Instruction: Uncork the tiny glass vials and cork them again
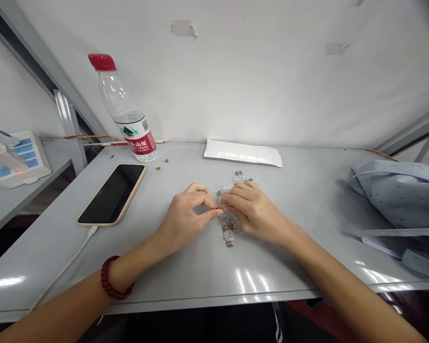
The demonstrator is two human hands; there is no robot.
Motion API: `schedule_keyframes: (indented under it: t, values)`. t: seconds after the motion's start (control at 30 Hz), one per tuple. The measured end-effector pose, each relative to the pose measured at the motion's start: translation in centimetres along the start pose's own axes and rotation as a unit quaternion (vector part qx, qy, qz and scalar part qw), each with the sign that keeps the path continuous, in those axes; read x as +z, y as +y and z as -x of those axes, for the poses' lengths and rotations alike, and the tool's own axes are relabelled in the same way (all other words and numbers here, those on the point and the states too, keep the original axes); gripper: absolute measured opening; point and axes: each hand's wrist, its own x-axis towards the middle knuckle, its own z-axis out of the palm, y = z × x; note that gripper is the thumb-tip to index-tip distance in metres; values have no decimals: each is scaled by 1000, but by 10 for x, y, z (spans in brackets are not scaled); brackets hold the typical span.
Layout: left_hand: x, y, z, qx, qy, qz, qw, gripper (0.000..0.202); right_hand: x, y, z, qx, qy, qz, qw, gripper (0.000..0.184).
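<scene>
My left hand (pixel 188 216) and my right hand (pixel 253 212) meet at the middle of the grey table (pixel 186 164). Their fingertips pinch a tiny glass vial (pixel 219 208) from both sides, and its exact shape is mostly hidden by my fingers. Just below my hands lies a small cork-stoppered glass vial (pixel 229 237). Several similar vials (pixel 239 178) lie in a loose cluster beyond my right hand, partly covered by it. A dark beaded bracelet (pixel 112 278) circles my left wrist.
A red-capped water bottle (pixel 127 112) stands at the back left, with loose cork bits (pixel 157 167) nearby. A phone (pixel 111 194) lies left, with a white cable. A white padded envelope (pixel 243 153) lies behind, a blue-grey cloth (pixel 400 193) right, and a power strip (pixel 21 159) far left.
</scene>
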Motion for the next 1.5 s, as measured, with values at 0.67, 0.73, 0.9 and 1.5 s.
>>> schedule_keyframes:
  t: [0.67,0.73,0.9,1.5]
  values:
    - [-36,17,-9,-96,-9,-7,995,13,-31,19,9,194,7,-289,937,12]
    - [-39,13,-11,-72,-7,-87,994,11,-25,23,10,207,23,-241,948,11]
    - [-31,-5,-11,67,-77,-193,976,8,-4,23,9,108,-15,-121,987,11]
    - [-7,-9,-3,183,-107,-242,947,8,1,9,9,33,-51,-128,990,14]
